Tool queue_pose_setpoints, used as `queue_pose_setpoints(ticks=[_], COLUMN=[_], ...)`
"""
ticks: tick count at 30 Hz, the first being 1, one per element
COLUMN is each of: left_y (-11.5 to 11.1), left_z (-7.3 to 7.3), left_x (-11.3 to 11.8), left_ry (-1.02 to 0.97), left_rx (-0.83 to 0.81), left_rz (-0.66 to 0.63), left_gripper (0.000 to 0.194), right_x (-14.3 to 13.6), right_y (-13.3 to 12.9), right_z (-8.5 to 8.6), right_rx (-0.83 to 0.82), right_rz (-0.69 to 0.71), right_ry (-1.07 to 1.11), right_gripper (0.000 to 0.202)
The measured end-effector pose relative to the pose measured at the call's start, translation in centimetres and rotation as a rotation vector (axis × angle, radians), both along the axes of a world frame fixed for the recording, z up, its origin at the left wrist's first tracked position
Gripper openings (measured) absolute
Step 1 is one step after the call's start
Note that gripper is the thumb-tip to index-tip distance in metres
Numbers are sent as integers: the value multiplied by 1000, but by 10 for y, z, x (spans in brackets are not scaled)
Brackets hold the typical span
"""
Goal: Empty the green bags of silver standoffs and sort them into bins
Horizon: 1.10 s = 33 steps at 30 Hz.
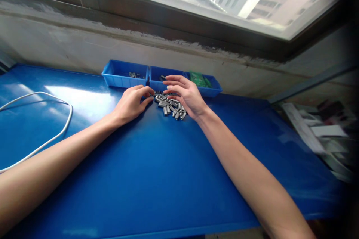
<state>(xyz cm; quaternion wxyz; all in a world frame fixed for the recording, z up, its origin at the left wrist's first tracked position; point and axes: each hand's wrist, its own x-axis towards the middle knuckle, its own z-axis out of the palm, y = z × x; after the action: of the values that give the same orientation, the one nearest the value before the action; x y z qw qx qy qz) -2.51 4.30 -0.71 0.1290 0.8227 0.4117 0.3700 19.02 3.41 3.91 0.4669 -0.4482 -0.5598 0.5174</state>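
Handling metal hex standoffs heaped on the worktop by the blue bins: my left grip narrow, can't tell if holding; right grip wide beside them, probably needs narrowing for pickup.

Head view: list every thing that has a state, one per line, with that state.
Left hand: fingers curled at the pile's left edge; grip unclear.
Right hand: open above the pile, fingers parted.
Metal pieces: loose, heaped on the table.
Left bin: open-topped, some small parts inside.
Middle bin: open-topped, partly hidden.
Right bin: open-topped, holding green packaging.
White cable: loosely curved.
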Motion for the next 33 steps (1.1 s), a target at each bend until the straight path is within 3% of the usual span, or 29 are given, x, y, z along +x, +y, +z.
queue_pose_setpoints(ticks=[3, 10, 18, 24, 30, 33], left_y=[-2, -7, -6, -10, -11, -9], left_z=[3, 8, 9, 12, 13, 11], left_x=[2, 5, 2, 1, 2, 3], left_ry=[-144, -498, -649, -679, -676, -634], left_rx=[-21, -307, -327, -387, -390, -366], left_rz=[18, -53, -75, -115, -115, -89], left_gripper=[20, 36, 62, 63, 68, 61], right_x=[-1, -5, -6, -7, -7, -6], right_y=[-1, -3, -3, -6, -5, -3], right_z=[1, -2, -6, -6, -7, -5], right_rx=[-16, -55, -71, -75, -51, -45], right_rz=[18, 68, 181, 268, 251, 183], right_ry=[9, -7, -85, -80, -40, -6], right_gripper=[32, 31, 34, 37, 30, 26])
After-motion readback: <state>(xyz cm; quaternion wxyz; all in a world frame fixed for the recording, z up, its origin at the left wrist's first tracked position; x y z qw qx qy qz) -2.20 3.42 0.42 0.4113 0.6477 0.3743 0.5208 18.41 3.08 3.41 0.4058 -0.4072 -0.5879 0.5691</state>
